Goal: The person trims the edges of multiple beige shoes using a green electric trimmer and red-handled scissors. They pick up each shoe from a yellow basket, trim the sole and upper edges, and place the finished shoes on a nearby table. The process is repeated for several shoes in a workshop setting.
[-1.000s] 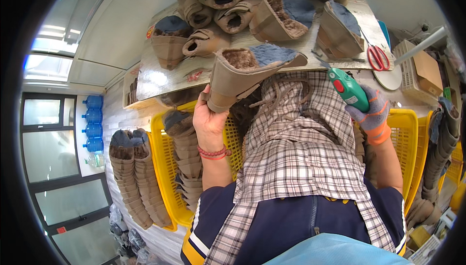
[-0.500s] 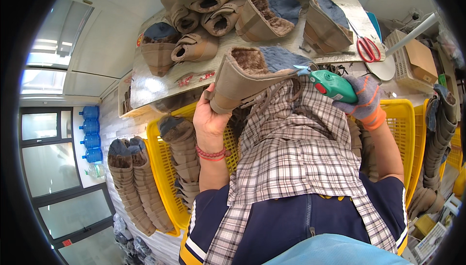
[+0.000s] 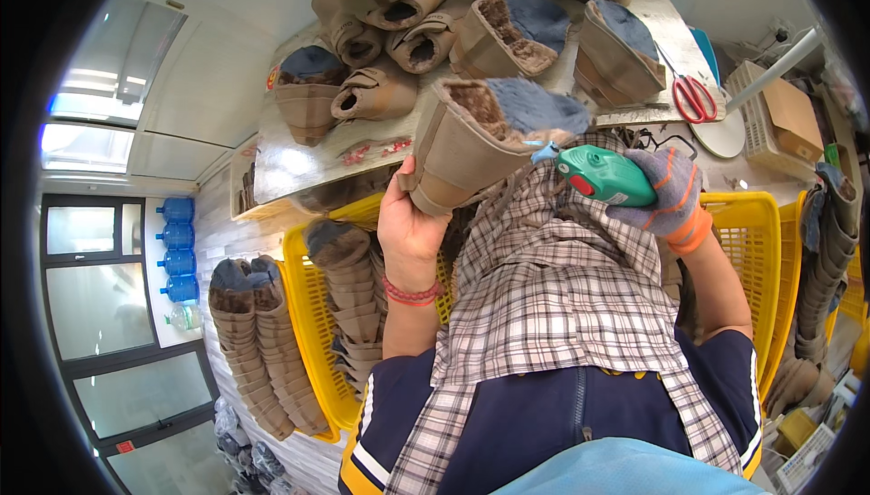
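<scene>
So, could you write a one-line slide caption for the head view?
Left hand holds a tan boot while the gloved right hand points a green tool at it.

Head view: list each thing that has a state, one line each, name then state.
tan boot: held tilted above the lap, fur-lined opening facing up.
left hand: bare, gripping the tan boot from below.
right hand: gloved, closed around the green tool.
green tool: held, tip at the boot's lining.
red scissors: lying on the table, blades closed.
yellow basket: filled with stacked boots.
</scene>
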